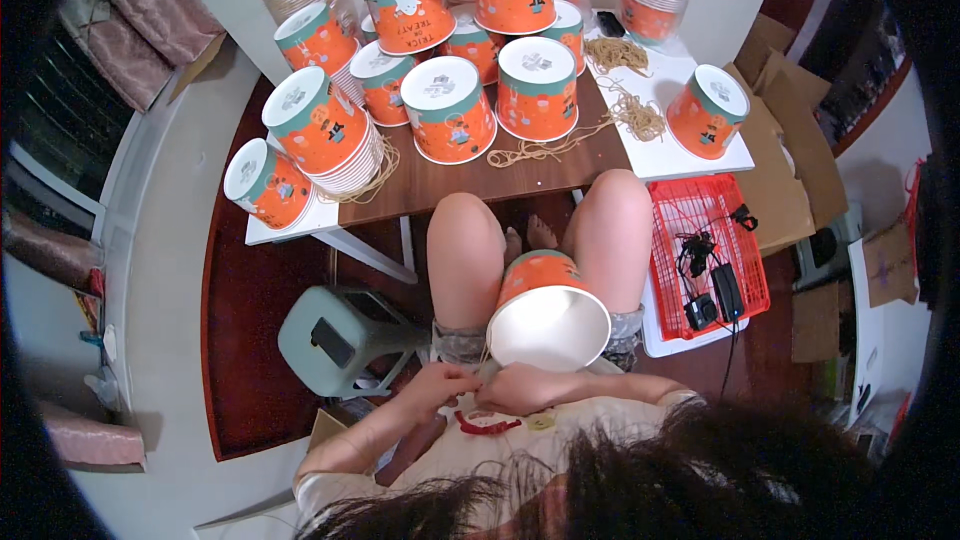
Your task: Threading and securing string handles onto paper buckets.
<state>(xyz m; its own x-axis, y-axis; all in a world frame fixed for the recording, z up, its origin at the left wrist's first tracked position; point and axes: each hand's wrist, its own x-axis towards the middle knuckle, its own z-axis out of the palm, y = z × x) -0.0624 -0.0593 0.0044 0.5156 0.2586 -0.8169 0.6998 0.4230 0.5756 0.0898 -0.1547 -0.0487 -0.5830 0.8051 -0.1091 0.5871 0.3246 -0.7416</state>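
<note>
An orange and green paper bucket [545, 325] rests between my thighs, its white open mouth tilted toward me. A thin tan cord [486, 351] runs down its left side to my hands. My left hand [440, 387] is closed in a pinch at the cord's lower end. Right beside it, my right hand [517, 389] is closed with curled fingers, just below the bucket's rim; what those fingers hold is hidden.
Upside-down orange buckets [448, 105] crowd the brown table [420, 175], several of them stacked. Bundles of tan cord [640, 118] lie among them. To the right sits a red basket [665, 270] with black cables and adapters. A grey-green stool [310, 340] bearing a phone [332, 340] stands left.
</note>
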